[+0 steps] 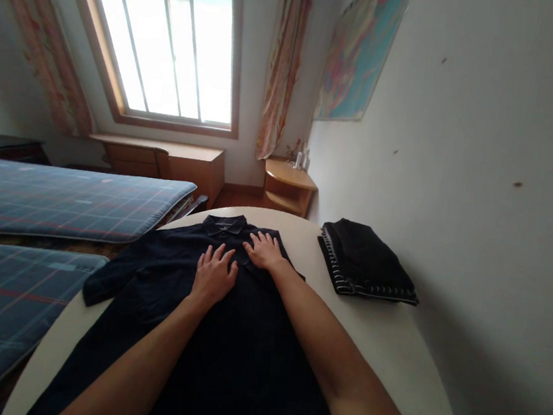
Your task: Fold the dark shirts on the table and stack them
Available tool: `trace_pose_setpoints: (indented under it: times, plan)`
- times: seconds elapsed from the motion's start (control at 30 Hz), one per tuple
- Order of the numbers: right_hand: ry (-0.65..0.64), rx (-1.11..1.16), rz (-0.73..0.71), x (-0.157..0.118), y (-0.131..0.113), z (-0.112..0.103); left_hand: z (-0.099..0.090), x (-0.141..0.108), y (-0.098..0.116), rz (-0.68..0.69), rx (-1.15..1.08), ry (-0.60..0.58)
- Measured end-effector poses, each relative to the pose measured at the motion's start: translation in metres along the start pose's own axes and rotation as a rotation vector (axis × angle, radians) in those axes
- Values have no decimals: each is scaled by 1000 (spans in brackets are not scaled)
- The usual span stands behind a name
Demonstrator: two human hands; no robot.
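A dark navy polo shirt (242,337) lies spread out on a round cream table (403,362), its collar at the far edge. One short sleeve reaches out to the left; the other is partly hidden by my right arm. My left hand (215,274) rests on the shirt's chest, fingers spread, palm down. Close to the collar and button placket, my right hand (262,250) lies flat on the cloth with its fingers apart. Neither hand grips the fabric.
Folded dark clothes with striped edges (370,261) are stacked on the table's right side, near the white wall. Two plaid mattresses (57,202) stand to the left. Beyond the table are a corner shelf (290,174), a desk (197,153) and a window.
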State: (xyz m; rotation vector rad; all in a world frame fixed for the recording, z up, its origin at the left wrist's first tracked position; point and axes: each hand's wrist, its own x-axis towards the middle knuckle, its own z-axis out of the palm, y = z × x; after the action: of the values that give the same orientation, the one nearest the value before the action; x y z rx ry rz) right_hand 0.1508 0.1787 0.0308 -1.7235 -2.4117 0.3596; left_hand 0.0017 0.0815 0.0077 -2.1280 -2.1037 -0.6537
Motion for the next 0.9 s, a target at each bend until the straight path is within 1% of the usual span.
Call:
trace_pose_setpoints:
  times: [0.1,0.17,0.3,0.4,0.53,0.63,0.73,0.83,0.9]
  plan:
    - [-42,1,88,14,1,4,2,0,-4,-37,15,-41]
    - [-26,0,118,21,4,8,4,1,-7,-28,18,-69]
    - [0,33,100,27,11,11,7,4,-9,6,29,-107]
    - [32,73,67,20,16,8,9,5,-10,5,30,-115]
    - [130,57,39,-8,17,1,10,6,-11,3,27,-146]
    - [169,27,12,-41,14,-3,11,7,-12,1,33,-188]
    - [188,-11,10,-80,9,-2,11,8,-11,-5,53,-205]
    - [169,-23,63,-117,11,5,12,8,-10,-11,71,-201]
    - [103,-9,88,-136,17,11,13,8,-9,-15,74,-202]
